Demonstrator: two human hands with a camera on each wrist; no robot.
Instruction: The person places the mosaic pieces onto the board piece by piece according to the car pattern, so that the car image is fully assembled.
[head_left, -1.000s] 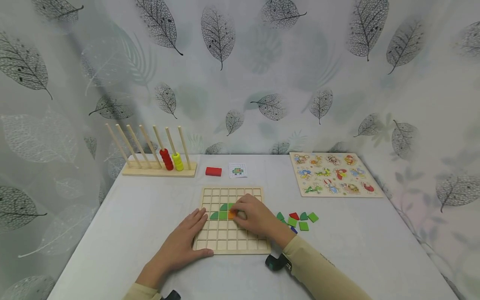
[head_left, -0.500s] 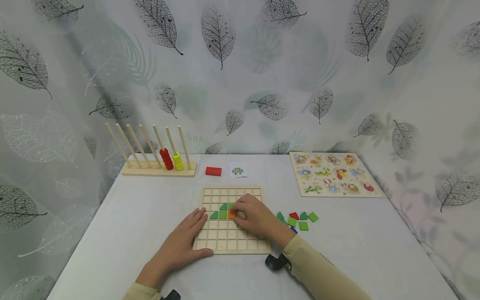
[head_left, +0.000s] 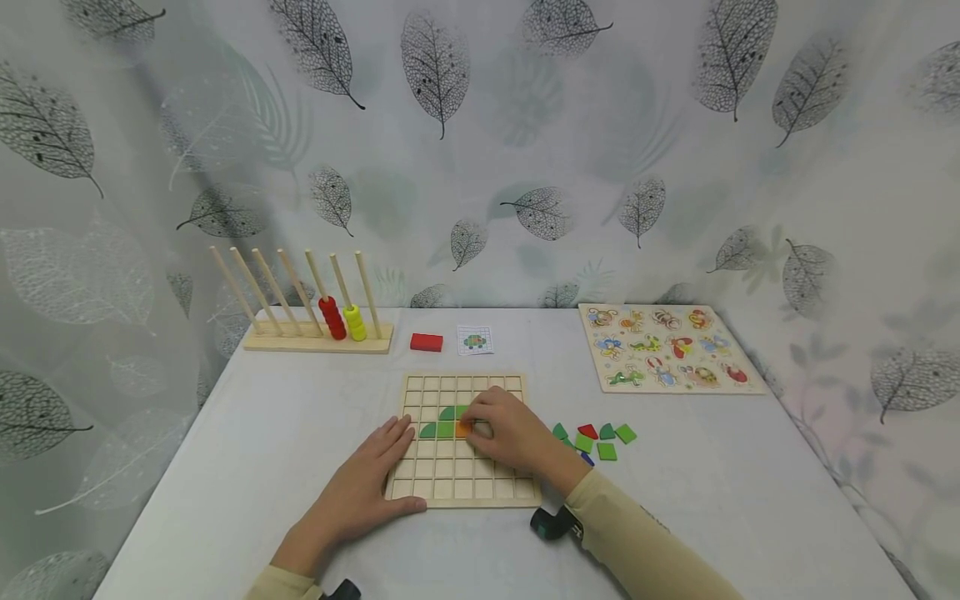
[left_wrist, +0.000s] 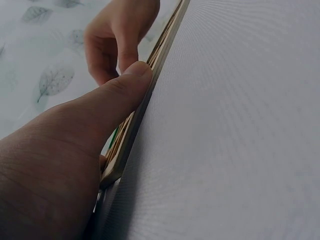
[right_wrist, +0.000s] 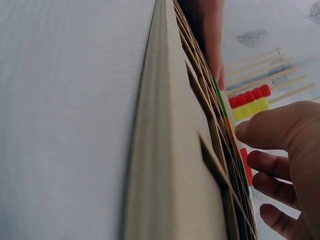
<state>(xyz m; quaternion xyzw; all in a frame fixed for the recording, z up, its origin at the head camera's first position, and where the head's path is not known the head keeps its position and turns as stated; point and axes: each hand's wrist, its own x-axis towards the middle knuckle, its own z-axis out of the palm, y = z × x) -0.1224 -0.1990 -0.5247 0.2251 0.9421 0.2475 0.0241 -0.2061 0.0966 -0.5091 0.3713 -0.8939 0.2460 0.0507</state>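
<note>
A wooden grid board (head_left: 465, 492) lies on the white table. My left hand (head_left: 367, 479) rests along its left side, fingers stretched over the edge; in the left wrist view the thumb (left_wrist: 117, 92) lies along the front rim. Over the middle of the board, my right hand (head_left: 510, 429) has bent fingers and holds an orange tile (head_left: 462, 430) at the fingertips, the tile partly covered by them. Beside it sit a green square tile (head_left: 446, 430), rounded dark green tiles (head_left: 428, 431) and another green tile (head_left: 461, 411), half hidden by the index finger.
Loose tiles (head_left: 607, 452) in green, red and blue lie right of the board. Behind it are a red block (head_left: 427, 342) and a small picture card (head_left: 476, 341). A peg abacus (head_left: 322, 343) stands back left, an insect puzzle board (head_left: 667, 350) back right.
</note>
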